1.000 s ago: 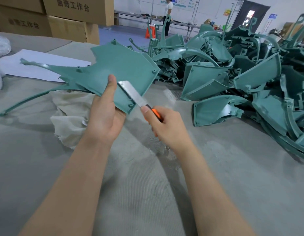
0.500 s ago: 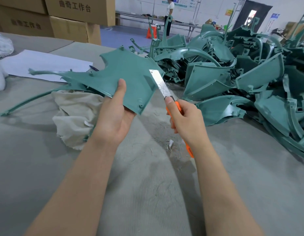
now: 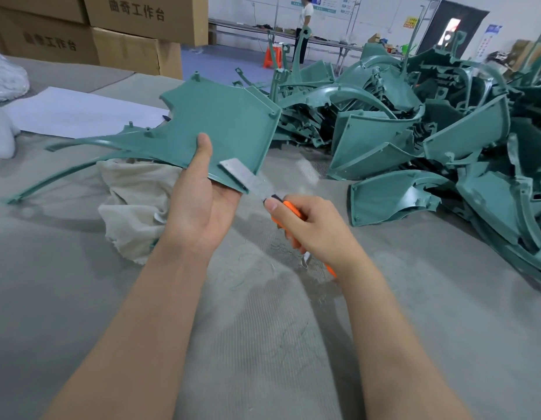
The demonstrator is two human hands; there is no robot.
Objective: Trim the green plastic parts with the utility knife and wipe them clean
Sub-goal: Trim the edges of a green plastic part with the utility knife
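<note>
Above the grey table [image 3: 263, 344], left hand [image 3: 202, 204] gripping green plastic part [image 3: 220, 125], right hand [image 3: 316, 227] clasping utility knife [image 3: 248, 180], blade on part's edge

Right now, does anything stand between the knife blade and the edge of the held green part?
Nothing visible does. The blade of the utility knife lies on the lower edge of the green part, close beside the left hand holding it.

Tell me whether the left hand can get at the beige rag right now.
Probably not at once: the left hand grips the green part, which overhangs the rag. The rag lies close beside that wrist, so it looks reachable once the part is put down.
</note>
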